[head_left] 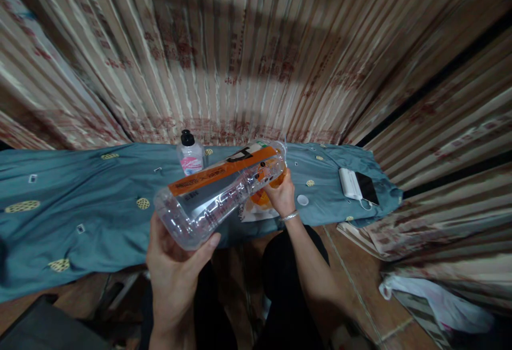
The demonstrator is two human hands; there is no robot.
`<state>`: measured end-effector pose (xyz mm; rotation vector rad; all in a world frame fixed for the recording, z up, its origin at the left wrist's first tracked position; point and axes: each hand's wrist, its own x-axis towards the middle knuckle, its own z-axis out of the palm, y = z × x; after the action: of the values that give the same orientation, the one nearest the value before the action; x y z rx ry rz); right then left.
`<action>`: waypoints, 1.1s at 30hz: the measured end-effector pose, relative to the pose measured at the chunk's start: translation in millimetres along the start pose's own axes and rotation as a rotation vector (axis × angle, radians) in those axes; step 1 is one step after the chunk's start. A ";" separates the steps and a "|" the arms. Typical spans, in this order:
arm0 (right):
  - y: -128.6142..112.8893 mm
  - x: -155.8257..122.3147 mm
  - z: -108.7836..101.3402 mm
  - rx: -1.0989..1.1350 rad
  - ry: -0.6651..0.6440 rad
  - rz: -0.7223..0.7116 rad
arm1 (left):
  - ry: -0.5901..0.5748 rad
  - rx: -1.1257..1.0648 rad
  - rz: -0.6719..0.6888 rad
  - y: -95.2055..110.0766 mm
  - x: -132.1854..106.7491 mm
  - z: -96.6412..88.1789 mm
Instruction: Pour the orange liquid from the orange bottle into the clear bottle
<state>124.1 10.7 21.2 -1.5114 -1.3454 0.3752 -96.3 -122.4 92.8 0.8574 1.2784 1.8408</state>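
Note:
A large clear plastic bottle (216,192) with an orange and grey label is held tilted above the cloth-covered surface, its neck raised toward the right. My left hand (174,267) is wrapped around its base, thumb along the near side. My right hand (283,192) is closed at the neck end, with its fingertips partly hidden behind the bottle. Beneath the bottle and right hand lies an orange and white packet (256,214), mostly covered from view. A small white round cap (303,200) rests on the cloth just right of my right hand.
Behind the held bottle stands a pump bottle (191,155) with a black top and pink label. A white device (349,183) with a cable and a dark phone (367,189) lie at the right. Patterned curtains (240,62) hang along the teal cloth (100,195).

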 end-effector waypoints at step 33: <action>-1.2 0.0 -0.3 0.004 -0.004 0.022 | -0.018 -0.066 -0.003 -1.4 1.1 -0.1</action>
<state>123.7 10.4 22.3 -1.5239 -1.3314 0.3947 -96.7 -121.2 91.6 0.8342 1.2011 1.8587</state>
